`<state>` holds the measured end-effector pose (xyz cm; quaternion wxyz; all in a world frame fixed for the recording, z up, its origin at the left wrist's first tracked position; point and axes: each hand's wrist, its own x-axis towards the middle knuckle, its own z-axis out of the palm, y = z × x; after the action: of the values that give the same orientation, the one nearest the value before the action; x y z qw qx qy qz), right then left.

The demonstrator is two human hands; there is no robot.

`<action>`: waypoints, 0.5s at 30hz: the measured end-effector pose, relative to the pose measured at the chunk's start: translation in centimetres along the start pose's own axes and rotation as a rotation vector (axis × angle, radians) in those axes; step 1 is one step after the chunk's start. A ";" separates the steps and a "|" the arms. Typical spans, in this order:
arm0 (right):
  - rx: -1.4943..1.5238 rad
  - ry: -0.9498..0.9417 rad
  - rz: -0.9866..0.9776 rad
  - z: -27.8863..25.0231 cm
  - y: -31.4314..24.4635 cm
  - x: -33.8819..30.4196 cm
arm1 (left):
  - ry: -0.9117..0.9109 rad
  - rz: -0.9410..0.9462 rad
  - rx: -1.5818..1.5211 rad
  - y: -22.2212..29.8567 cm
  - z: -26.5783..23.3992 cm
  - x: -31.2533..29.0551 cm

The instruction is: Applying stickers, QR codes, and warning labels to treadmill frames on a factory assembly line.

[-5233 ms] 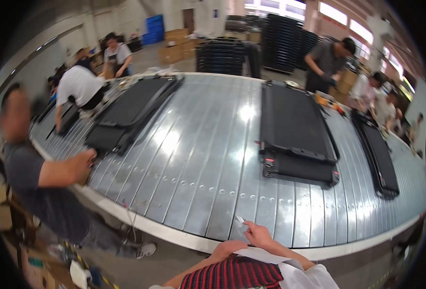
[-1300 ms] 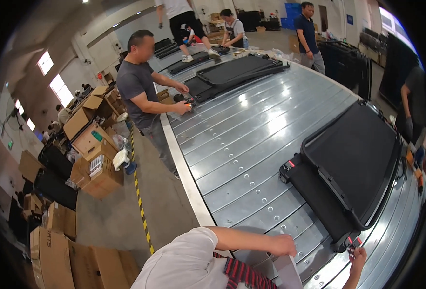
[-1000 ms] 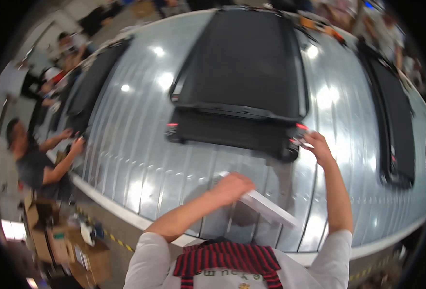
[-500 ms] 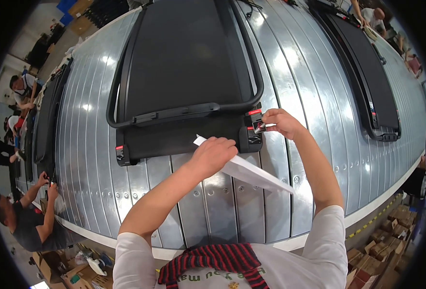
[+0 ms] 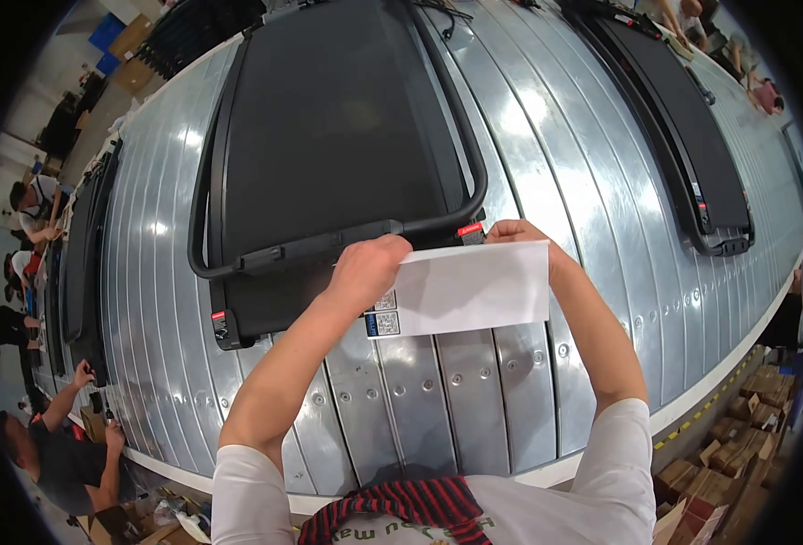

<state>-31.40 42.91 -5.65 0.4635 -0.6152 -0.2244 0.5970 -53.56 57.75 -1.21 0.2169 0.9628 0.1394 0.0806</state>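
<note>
My left hand (image 5: 370, 270) is closed on the upper left edge of a white sheet (image 5: 474, 291). Printed square codes on a label strip (image 5: 383, 313) show at the sheet's left end. Behind the sheet's upper right part, my right hand (image 5: 518, 234) has its fingers bent by the corner of a black treadmill (image 5: 338, 109). The sheet hides much of that hand, so whatever its fingers pinch cannot be made out. A red and black label (image 5: 470, 233) sits on that treadmill corner. Another label (image 5: 220, 329) marks its left end cap.
The treadmill lies on a long slatted metal table (image 5: 592, 272). A second treadmill (image 5: 683, 118) lies to the right, and another (image 5: 83, 245) at the left. Co-workers, one of them a person in dark clothing (image 5: 74, 454), are at the left edge. Cardboard boxes (image 5: 719, 463) stand lower right.
The white sheet has turned from nearly edge-on to its broad face, now covering the treadmill's right corner. My left hand shifted slightly left, my right hand slightly left and up behind the sheet.
</note>
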 end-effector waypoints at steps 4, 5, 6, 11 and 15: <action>0.086 -0.061 -0.023 0.0 -0.3 -0.4 | 0.019 0.049 -0.008 -0.7 -0.2 0.4; 0.203 -0.008 0.041 0.1 -0.2 -0.2 | 0.029 0.043 -0.009 -0.9 -0.2 0.7; 0.207 -0.002 0.042 0.4 -0.2 -0.4 | 0.040 0.038 -0.010 -1.2 -0.2 1.0; 0.172 0.030 0.043 0.2 -0.7 0.0 | -0.057 0.057 0.012 -1.7 -1.6 2.0; 0.080 0.013 0.036 0.7 -1.3 -0.2 | -0.385 0.286 -0.201 1.6 -2.6 -0.5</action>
<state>-31.73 43.59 -4.36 0.4784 -0.6040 -0.1860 0.6097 -54.24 57.27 1.79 0.3204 0.9439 -0.0505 -0.0611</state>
